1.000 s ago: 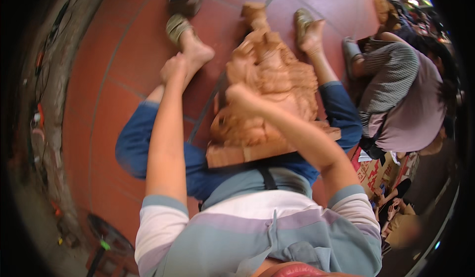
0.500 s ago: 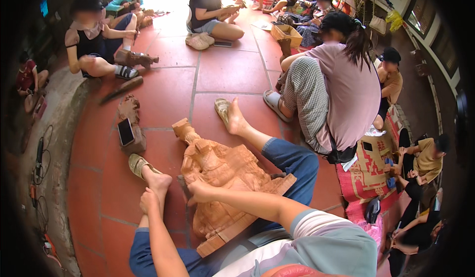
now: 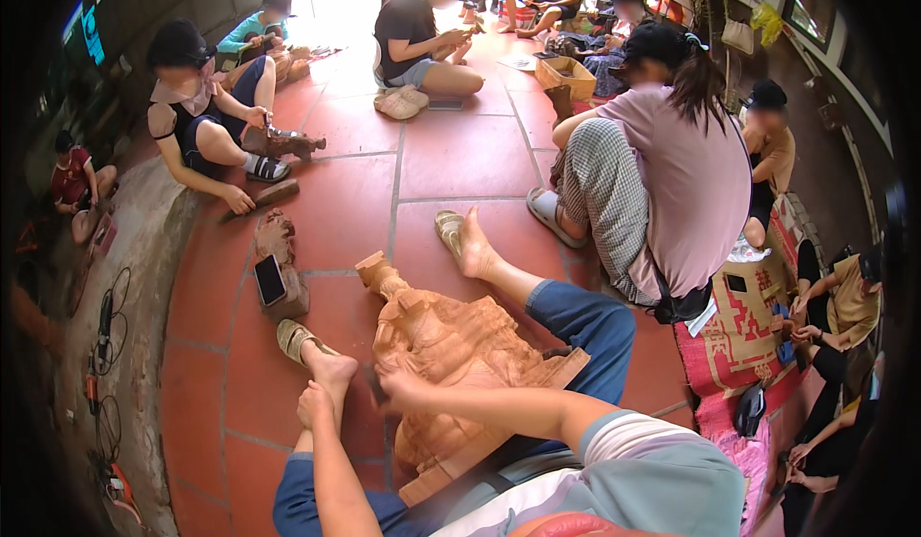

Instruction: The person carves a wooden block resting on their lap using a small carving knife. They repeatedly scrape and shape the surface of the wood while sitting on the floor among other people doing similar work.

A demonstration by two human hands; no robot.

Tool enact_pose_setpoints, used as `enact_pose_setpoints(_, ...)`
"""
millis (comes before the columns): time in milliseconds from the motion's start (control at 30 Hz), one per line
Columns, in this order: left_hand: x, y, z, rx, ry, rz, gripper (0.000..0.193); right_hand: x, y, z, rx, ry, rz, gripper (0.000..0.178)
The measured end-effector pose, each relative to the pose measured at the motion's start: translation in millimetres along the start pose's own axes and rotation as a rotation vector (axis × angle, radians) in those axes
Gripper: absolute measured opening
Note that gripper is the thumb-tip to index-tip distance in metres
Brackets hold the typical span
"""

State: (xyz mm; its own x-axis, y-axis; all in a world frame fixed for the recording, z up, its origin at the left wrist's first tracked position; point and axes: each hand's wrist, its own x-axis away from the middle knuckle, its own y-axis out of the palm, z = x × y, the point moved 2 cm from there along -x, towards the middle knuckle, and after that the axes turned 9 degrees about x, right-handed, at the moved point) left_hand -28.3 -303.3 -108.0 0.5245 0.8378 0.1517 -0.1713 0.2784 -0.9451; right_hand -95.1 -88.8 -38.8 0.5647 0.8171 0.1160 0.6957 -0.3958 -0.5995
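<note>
A carved wooden figure (image 3: 456,335) in light orange-brown lies slanted between my legs, its narrow end pointing away to the left and its flat base towards me. My right hand (image 3: 407,389) is closed at the figure's left side. A small dark thing shows at its fingers, blurred, and I cannot tell its kind. My left hand (image 3: 315,405) wraps round my bare left lower leg, just above the ankle. Beyond it, a dark phone (image 3: 271,280) rests on a rough brown wood carving (image 3: 278,239) on the tiles.
Red floor tiles (image 3: 460,158) spread ahead. A person in pink (image 3: 676,163) squats at right; another (image 3: 197,134) sits at left, a hand at a wooden mallet-like piece (image 3: 273,194). Corded power tools (image 3: 93,383) lie along the left ledge. A patterned red mat (image 3: 743,321) is at right.
The whole view has shifted slightly, so things sit lower and further right. My right hand has moved slightly along the figure's side. The person at left now touches the mallet-like piece.
</note>
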Motion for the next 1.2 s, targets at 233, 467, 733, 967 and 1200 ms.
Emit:
enact_pose_setpoints(233,1,-3,-4,-0.008,-0.023,0.001,0.053,-6,-11,8,-0.109,0.278,-0.160,0.013)
enact_pose_setpoints(467,-6,1,-4,0.005,-0.015,-0.013,0.053,12,22,-12,0.108,-0.143,-0.389,0.015)
enact_pose_setpoints(733,-4,1,1,0.011,-0.004,-0.027,0.052,6,20,-18,-0.014,-0.298,-0.387,0.014)
enact_pose_setpoints(967,4,-4,3,0.001,0.011,-0.005,0.051,-14,4,13,-0.004,-0.001,-0.184,0.015)
enact_pose_setpoints(1200,-7,1,-7,0.018,-0.010,-0.013,0.050,-4,27,0,0.046,-0.228,-0.454,0.019)
